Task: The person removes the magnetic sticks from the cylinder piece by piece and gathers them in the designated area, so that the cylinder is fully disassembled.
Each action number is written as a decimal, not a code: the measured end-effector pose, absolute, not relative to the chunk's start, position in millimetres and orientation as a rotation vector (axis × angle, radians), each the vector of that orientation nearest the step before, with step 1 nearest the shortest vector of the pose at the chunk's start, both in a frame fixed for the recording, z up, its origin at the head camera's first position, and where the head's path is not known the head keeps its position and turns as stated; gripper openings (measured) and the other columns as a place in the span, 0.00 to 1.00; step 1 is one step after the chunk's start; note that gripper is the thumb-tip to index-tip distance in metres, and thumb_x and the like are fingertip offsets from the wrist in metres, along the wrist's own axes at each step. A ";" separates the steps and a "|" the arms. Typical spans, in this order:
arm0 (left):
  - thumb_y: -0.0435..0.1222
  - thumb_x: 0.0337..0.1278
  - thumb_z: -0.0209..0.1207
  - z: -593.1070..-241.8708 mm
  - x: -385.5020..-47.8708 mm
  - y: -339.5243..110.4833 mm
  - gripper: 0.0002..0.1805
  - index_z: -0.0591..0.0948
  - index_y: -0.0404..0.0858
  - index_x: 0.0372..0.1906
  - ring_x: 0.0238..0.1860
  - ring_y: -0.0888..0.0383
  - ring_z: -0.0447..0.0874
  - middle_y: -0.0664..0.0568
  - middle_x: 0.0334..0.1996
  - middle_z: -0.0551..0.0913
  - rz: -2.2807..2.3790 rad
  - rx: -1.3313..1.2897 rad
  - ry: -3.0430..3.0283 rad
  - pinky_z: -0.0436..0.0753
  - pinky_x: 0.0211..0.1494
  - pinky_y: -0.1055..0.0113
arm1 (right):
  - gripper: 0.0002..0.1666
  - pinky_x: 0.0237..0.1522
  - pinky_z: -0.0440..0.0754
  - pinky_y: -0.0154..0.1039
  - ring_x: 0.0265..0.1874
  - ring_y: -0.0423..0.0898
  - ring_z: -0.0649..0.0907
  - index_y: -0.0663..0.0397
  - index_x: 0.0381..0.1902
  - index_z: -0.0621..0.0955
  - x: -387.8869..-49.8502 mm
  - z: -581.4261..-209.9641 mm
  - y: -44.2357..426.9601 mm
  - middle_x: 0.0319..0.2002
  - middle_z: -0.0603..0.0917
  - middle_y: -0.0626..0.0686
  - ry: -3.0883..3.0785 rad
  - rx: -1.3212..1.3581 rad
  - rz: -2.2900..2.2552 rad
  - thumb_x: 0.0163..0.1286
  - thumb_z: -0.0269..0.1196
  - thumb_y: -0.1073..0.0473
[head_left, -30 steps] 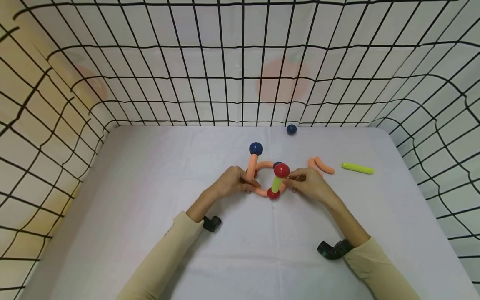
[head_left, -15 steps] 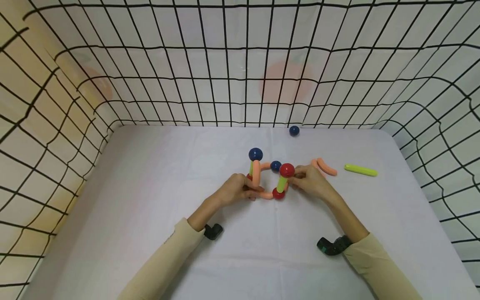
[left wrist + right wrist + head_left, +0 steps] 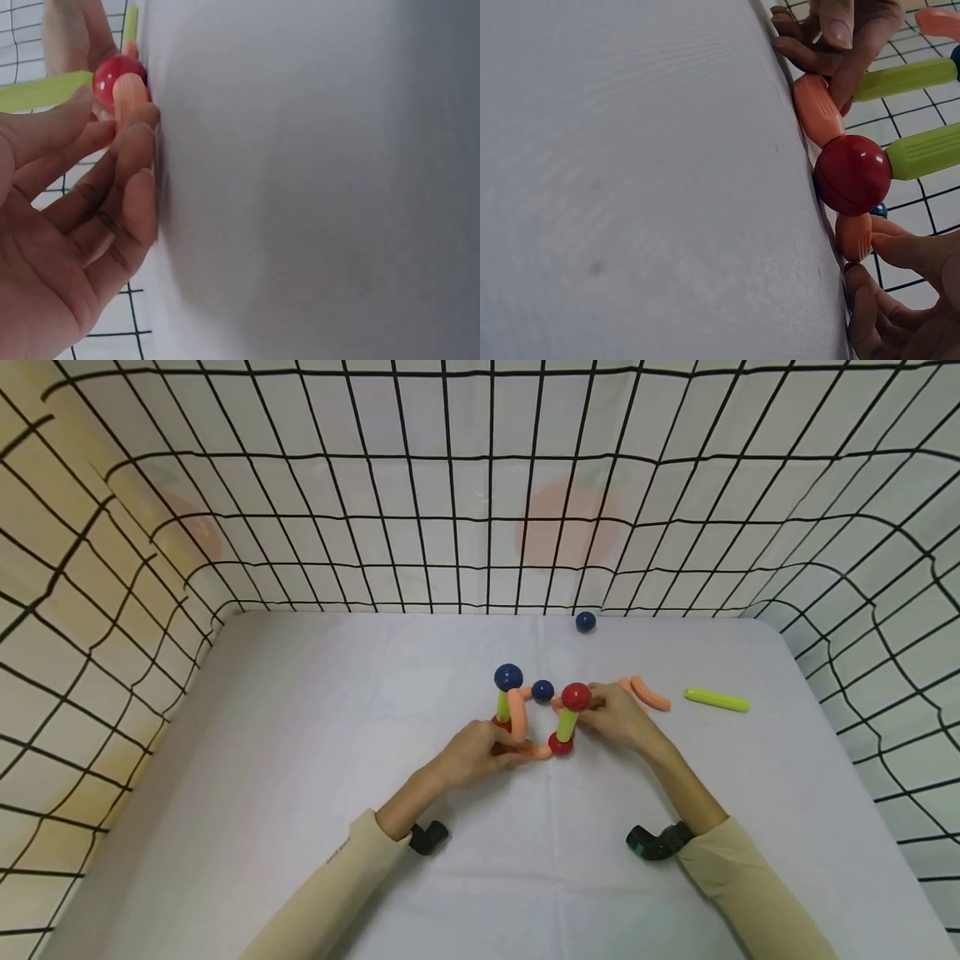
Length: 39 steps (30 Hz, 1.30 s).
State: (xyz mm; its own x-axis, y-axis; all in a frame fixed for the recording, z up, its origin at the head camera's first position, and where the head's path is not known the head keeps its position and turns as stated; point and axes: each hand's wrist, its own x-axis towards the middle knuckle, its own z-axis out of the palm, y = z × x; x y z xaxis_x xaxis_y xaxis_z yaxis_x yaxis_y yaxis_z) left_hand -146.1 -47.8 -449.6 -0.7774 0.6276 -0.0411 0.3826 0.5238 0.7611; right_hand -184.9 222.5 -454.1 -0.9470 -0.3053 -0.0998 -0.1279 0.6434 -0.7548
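Observation:
A toy ring of curved orange rods and balls lies on the white tabletop in the head view. My left hand (image 3: 472, 752) pinches its front orange rod (image 3: 129, 96), beside a red ball (image 3: 560, 743). On that ball a green rod (image 3: 567, 724) stands up, slightly tilted, topped by another red ball (image 3: 576, 697). My right hand (image 3: 618, 716) pinches the ring's right orange rod (image 3: 853, 238). At the left, a second green rod (image 3: 503, 704) carries a blue ball (image 3: 508, 677), from which a curved orange rod (image 3: 517, 717) hangs. A blue ball (image 3: 543, 691) sits at the ring's back.
Two curved orange rods (image 3: 650, 694) lie just right of my right hand, one partly hidden. Farther right is a loose green rod (image 3: 717, 699). A loose blue ball (image 3: 586, 622) rests near the back edge. Black wire mesh (image 3: 487, 518) surrounds the table's back and sides.
The ring has turned between my hands: its front red ball moved right and its back blue ball left. My left hand moved nearer me and right; my right hand shifted slightly away.

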 end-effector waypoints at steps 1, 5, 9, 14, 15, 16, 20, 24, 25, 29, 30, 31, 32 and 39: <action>0.35 0.64 0.69 -448.6 -145.2 -47.1 0.15 0.89 0.33 0.52 0.34 0.61 0.73 0.44 0.43 0.92 1.108 0.835 2.455 0.68 0.33 0.78 | 0.12 0.32 0.78 0.33 0.32 0.47 0.79 0.68 0.48 0.87 -185.3 -453.8 222.3 0.40 0.84 0.62 2.642 -0.343 -1.190 0.69 0.65 0.68; 0.35 0.65 0.68 -444.4 -142.3 -46.5 0.16 0.88 0.33 0.54 0.32 0.61 0.73 0.45 0.42 0.92 1.070 0.797 2.447 0.67 0.31 0.78 | 0.14 0.36 0.80 0.35 0.37 0.50 0.81 0.67 0.52 0.86 -185.7 -454.0 223.9 0.47 0.86 0.65 2.621 -0.336 -1.188 0.70 0.65 0.66; 0.33 0.67 0.67 -436.2 -137.3 -53.7 0.17 0.87 0.34 0.58 0.28 0.62 0.74 0.46 0.33 0.88 1.061 0.749 2.402 0.69 0.30 0.78 | 0.16 0.37 0.86 0.38 0.42 0.54 0.84 0.63 0.56 0.86 -182.6 -448.7 230.6 0.55 0.84 0.65 2.586 -0.359 -1.266 0.73 0.64 0.64; 0.31 0.69 0.64 -414.0 -133.7 -79.1 0.15 0.87 0.32 0.57 0.28 0.61 0.83 0.45 0.37 0.91 0.997 0.854 2.262 0.78 0.33 0.77 | 0.23 0.36 0.88 0.36 0.40 0.55 0.85 0.51 0.68 0.80 -167.5 -431.8 237.6 0.56 0.85 0.60 2.723 -0.353 -1.403 0.79 0.61 0.56; 0.32 0.69 0.64 -405.4 -133.5 -86.6 0.14 0.87 0.31 0.55 0.29 0.61 0.84 0.45 0.38 0.91 0.970 0.891 2.236 0.80 0.34 0.76 | 0.23 0.35 0.87 0.33 0.40 0.52 0.84 0.49 0.69 0.80 -163.6 -427.1 237.1 0.55 0.85 0.59 2.766 -0.346 -1.455 0.80 0.60 0.55; 0.33 0.70 0.63 -395.4 -133.5 -94.1 0.13 0.88 0.31 0.53 0.29 0.61 0.85 0.45 0.38 0.92 0.945 0.924 2.220 0.82 0.35 0.76 | 0.23 0.35 0.85 0.29 0.42 0.49 0.84 0.48 0.69 0.79 -159.6 -422.0 236.2 0.54 0.85 0.58 2.809 -0.342 -1.518 0.80 0.60 0.55; 0.35 0.70 0.64 -351.5 -135.6 -117.6 0.08 0.90 0.37 0.45 0.32 0.60 0.86 0.52 0.33 0.90 0.999 0.939 2.340 0.85 0.38 0.70 | 0.22 0.38 0.80 0.21 0.46 0.37 0.81 0.44 0.69 0.80 -143.5 -398.7 224.4 0.51 0.85 0.54 2.944 -0.319 -1.794 0.79 0.60 0.59; 0.35 0.67 0.67 -330.1 -144.9 -117.3 0.12 0.88 0.40 0.52 0.44 0.57 0.86 0.54 0.45 0.89 1.250 0.927 2.606 0.86 0.49 0.61 | 0.26 0.44 0.81 0.19 0.45 0.33 0.81 0.47 0.68 0.81 -126.2 -381.1 203.8 0.48 0.85 0.55 3.060 -0.431 -1.936 0.75 0.63 0.67; 0.35 0.67 0.67 -329.3 -147.7 -113.5 0.15 0.87 0.41 0.56 0.49 0.56 0.85 0.54 0.50 0.88 1.302 0.930 2.651 0.86 0.53 0.59 | 0.27 0.44 0.82 0.20 0.44 0.33 0.82 0.49 0.67 0.81 -122.2 -378.9 198.3 0.46 0.86 0.56 3.081 -0.490 -1.962 0.73 0.64 0.70; 0.35 0.67 0.67 -338.4 -157.3 -93.4 0.25 0.80 0.41 0.67 0.65 0.53 0.79 0.50 0.64 0.81 1.425 0.934 2.676 0.80 0.69 0.53 | 0.31 0.42 0.83 0.20 0.39 0.34 0.83 0.58 0.65 0.82 -110.5 -377.7 178.4 0.40 0.88 0.59 3.110 -0.755 -2.010 0.64 0.68 0.77; 0.35 0.67 0.67 -342.0 -158.8 -88.7 0.26 0.79 0.41 0.68 0.68 0.52 0.77 0.49 0.66 0.80 1.440 0.932 2.665 0.78 0.72 0.52 | 0.32 0.41 0.83 0.20 0.38 0.33 0.84 0.58 0.65 0.82 -108.2 -379.5 174.2 0.40 0.89 0.58 3.109 -0.800 -1.993 0.63 0.68 0.77; 0.35 0.67 0.67 -345.6 -160.1 -84.5 0.27 0.78 0.42 0.69 0.70 0.52 0.75 0.49 0.67 0.79 1.450 0.935 2.655 0.76 0.74 0.52 | 0.32 0.40 0.83 0.20 0.38 0.34 0.84 0.58 0.65 0.82 -106.4 -381.7 170.3 0.39 0.89 0.57 3.103 -0.838 -1.973 0.62 0.69 0.77; 0.35 0.67 0.67 -349.0 -160.9 -80.7 0.27 0.78 0.42 0.70 0.71 0.52 0.74 0.49 0.68 0.78 1.462 0.939 2.640 0.75 0.76 0.52 | 0.32 0.38 0.82 0.20 0.37 0.35 0.84 0.58 0.65 0.82 -104.7 -384.4 166.7 0.39 0.89 0.56 3.098 -0.863 -1.946 0.62 0.70 0.77; 0.32 0.67 0.66 -365.9 -165.2 -68.0 0.24 0.81 0.40 0.67 0.69 0.51 0.78 0.48 0.66 0.81 1.506 0.992 2.585 0.76 0.75 0.53 | 0.36 0.29 0.84 0.25 0.32 0.43 0.87 0.57 0.67 0.81 -93.6 -404.3 147.8 0.42 0.90 0.55 3.147 -0.907 -1.661 0.60 0.74 0.73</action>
State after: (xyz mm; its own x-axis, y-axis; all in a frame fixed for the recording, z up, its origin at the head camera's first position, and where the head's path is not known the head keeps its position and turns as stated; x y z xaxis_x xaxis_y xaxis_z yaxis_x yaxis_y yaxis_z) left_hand -165.2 -68.0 -365.9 -0.8018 0.5111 0.3097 0.5214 0.3451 0.7804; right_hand -93.6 147.8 -404.3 -0.7490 -0.1657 0.6416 -0.6231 0.5052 -0.5970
